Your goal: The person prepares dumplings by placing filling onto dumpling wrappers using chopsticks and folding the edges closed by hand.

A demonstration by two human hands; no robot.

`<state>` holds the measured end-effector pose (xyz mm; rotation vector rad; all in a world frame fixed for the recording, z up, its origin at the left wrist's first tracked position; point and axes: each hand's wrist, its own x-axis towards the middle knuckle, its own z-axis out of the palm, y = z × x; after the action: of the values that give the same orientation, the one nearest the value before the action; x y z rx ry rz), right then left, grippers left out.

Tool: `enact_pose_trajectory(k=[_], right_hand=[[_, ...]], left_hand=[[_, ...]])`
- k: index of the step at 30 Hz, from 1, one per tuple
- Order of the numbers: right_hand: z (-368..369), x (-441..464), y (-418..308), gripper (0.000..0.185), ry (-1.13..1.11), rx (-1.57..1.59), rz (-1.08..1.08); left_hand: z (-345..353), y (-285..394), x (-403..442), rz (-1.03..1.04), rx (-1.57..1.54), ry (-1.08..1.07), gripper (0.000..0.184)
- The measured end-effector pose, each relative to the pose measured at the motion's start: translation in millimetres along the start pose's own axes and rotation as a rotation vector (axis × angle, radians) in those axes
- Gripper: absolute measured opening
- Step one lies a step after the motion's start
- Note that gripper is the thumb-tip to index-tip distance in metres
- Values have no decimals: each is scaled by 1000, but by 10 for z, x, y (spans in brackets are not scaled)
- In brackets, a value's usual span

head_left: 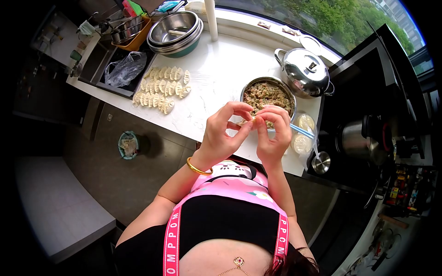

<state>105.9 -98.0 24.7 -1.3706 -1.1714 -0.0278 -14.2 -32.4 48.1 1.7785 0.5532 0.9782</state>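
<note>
My left hand [223, 133] and my right hand [273, 138] meet in front of the filling bowl, thumbs and fingertips pinched on a small pale dumpling [244, 120], mostly hidden by the fingers. Just behind them is a metal bowl of minced filling [269, 96]. Blue chopsticks [301, 130] stick out at the bowl's right side. Round wrappers in clear plastic [303, 140] lie to the right of my right hand. Several rows of folded dumplings [161, 87] rest on the white counter [212, 83] at the left.
A lidded steel pot [306, 69] stands behind the filling bowl. Stacked metal bowls [175, 34] are at the back left, beside a sink holding a plastic bag [125, 69]. At the right are a dark stove with a pot [359, 140] and a ladle [321, 162].
</note>
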Motion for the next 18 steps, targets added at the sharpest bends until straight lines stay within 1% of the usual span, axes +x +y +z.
enact_pose_trajectory(k=[4,6,7,9,12,15,16,18], right_hand=[[61,-29,26,9,21,9,23],[72,-9,29,12,-26,98,62],[74,15,-14,12,-33,100,62],[71,90,-145,14,-78,126,133],[121,107,-64,14,-158,65,100],[255,134,-26,13,-164,112,104],[313,146,-27,13,-177,123,106],[431,170,-38,13,-177,150,115]], left_hand=[[-32,-48,6,2,18,9,29],[-72,-45,18,0,-4,35,30],[-90,-39,28,-3,-4,42,30],[-130,-31,49,-17,-11,81,27],[-227,-56,65,-7,-4,57,30],[-341,-83,85,-4,10,58,30],[-398,-74,94,-12,17,70,30],[-528,-43,118,-98,79,40,30]])
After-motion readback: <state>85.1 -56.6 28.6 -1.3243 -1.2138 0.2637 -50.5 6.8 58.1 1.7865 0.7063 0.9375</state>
